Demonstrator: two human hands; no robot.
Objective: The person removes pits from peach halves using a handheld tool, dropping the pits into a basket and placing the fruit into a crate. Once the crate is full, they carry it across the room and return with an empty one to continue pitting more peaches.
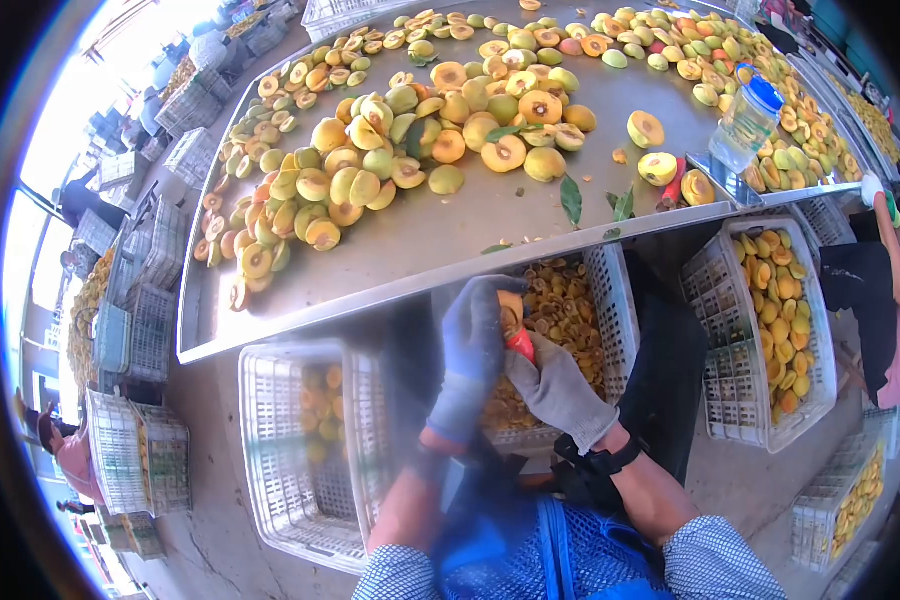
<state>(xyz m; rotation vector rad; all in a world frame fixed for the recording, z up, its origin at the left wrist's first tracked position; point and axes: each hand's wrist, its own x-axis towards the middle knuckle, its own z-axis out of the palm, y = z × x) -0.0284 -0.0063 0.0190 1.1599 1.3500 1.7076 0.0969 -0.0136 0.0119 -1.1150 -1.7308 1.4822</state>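
My left hand point(473, 345), in a blue-grey knit glove, is closed around a yellow peach half point(511, 305) just below the table's front edge. My right hand point(562, 390), in a grey glove, grips a small tool with a red handle point(521, 345), held against the fruit. The tool's working end is hidden by the fruit and fingers. Below both hands stands a white crate point(615, 300) with many brown-orange fruit pieces. On the metal table point(450, 225) in front lies a large heap of halved peaches point(370, 165).
A second red-handled tool point(673, 185), a blue-capped clear bottle point(745, 125) and loose leaves point(571, 200) lie on the table. Crates of fruit flank me, one at left point(260, 450) and one at right point(715, 330). Another person's arm point(895, 240) shows at the far right.
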